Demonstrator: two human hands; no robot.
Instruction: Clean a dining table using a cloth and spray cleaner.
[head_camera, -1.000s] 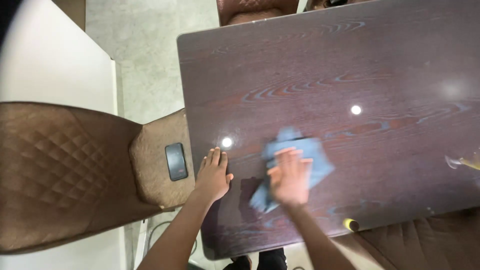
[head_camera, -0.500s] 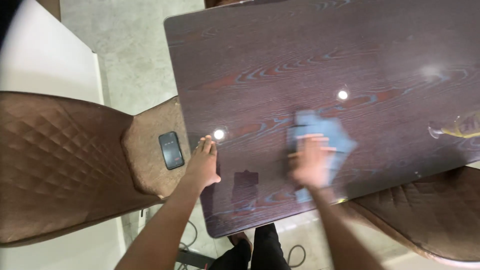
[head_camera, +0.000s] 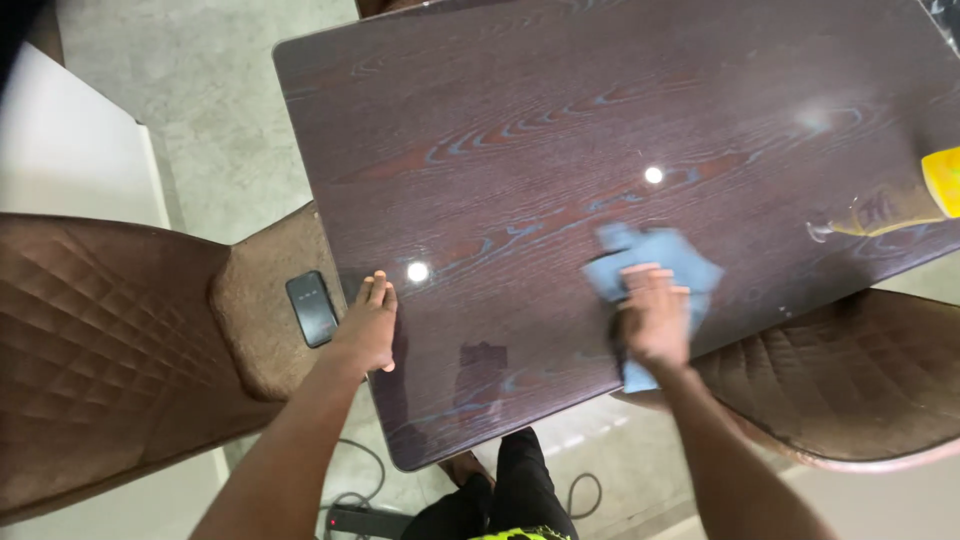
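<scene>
My right hand (head_camera: 655, 322) lies flat on the blue cloth (head_camera: 655, 268), fingers together and pressing down, no pinch, so the grip is a palm press on the fabric. The cloth sits on the dark glossy wood-grain bench (head_camera: 560, 130) close to its near right edge, one corner hanging off that edge under my wrist. Against the two earlier views the cloth and hand have slid right along the near edge, further from my left hand, so the wiped strip has grown rightward; I judge the near strip between the hands covered and the far part and right end not yet reached. My left hand (head_camera: 368, 325) has stayed put on the near left edge, fingers loosely together, flat on the surface, holding nothing, just bracing. A black phone (head_camera: 312, 307) lies on the seat of the brown quilted chair (head_camera: 110, 350) just left of that hand, not touching it. A second brown chair (head_camera: 850, 380) sits under the right edge, near the cloth. At the far right a yellow object (head_camera: 942, 180) pokes into view with its reflection beside it, well apart from the cloth. Cables and a power strip (head_camera: 365, 520) lie on the floor below.
</scene>
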